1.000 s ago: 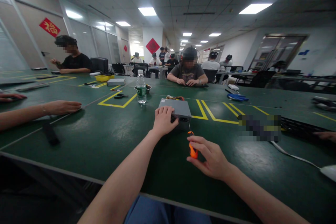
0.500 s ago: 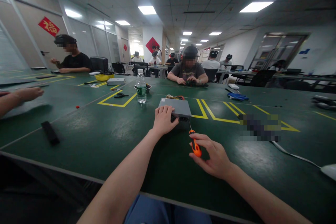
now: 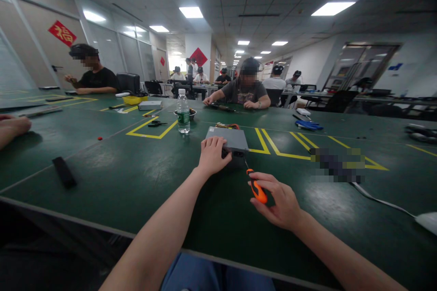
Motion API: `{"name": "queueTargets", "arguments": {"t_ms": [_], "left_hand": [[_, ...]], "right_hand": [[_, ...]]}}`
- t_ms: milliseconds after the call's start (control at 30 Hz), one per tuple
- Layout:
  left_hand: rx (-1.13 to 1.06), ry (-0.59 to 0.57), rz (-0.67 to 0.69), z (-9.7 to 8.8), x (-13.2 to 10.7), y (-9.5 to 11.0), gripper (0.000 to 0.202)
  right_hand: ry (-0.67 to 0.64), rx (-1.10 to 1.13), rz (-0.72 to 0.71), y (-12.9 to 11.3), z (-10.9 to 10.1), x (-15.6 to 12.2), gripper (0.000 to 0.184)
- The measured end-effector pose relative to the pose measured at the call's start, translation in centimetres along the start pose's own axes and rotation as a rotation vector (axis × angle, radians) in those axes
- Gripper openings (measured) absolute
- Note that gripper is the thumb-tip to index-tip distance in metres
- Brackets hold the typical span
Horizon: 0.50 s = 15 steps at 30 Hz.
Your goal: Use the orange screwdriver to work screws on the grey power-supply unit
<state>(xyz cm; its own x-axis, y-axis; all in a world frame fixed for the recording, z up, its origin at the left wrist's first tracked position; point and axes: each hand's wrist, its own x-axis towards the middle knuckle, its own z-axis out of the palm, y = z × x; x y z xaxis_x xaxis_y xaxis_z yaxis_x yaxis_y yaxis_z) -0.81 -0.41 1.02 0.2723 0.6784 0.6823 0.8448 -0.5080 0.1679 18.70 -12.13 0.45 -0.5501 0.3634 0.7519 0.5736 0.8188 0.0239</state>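
Note:
A grey metal computer power supply [image 3: 234,137] lies flat on the green table, its socket side facing me and a bundle of coloured wires [image 3: 228,125] behind it. My left hand [image 3: 214,157] grips its left part, fingers over the top and thumb at the front face. An orange-and-black screwdriver [image 3: 260,192] is pinched between the thumb and fingers of my right hand [image 3: 278,200]. Its shaft points up and away toward the lower front edge near the right corner. Whether the tip sits in a screw I cannot tell.
A water bottle [image 3: 183,113] stands beside a bowl [image 3: 192,114] beyond my left hand. A dark bar [image 3: 64,172] lies on the left, blue gloves [image 3: 308,125] far right. A blurred dark object with a white cable [image 3: 382,200] is at right. A co-worker [image 3: 247,86] sits opposite.
The screwdriver's handle has swung slightly to the right with my right hand; my left hand stays on the power supply. Opposite, the co-worker's hands have spread apart. The hand at far left has drawn back.

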Motion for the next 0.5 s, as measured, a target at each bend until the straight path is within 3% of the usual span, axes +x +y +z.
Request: {"name": "queueTargets", "arguments": {"t_ms": [133,500], "left_hand": [[0.006,-0.012,-0.009,-0.1,0.0,0.1,0.035],[-0.009,0.02,0.008,0.1,0.0,-0.1,0.035]], "right_hand": [[0.0,0.001,-0.074,-0.4,0.2,0.3,0.033],[-0.097,0.023,-0.037,-0.4,1.1,0.8,0.032]]}}
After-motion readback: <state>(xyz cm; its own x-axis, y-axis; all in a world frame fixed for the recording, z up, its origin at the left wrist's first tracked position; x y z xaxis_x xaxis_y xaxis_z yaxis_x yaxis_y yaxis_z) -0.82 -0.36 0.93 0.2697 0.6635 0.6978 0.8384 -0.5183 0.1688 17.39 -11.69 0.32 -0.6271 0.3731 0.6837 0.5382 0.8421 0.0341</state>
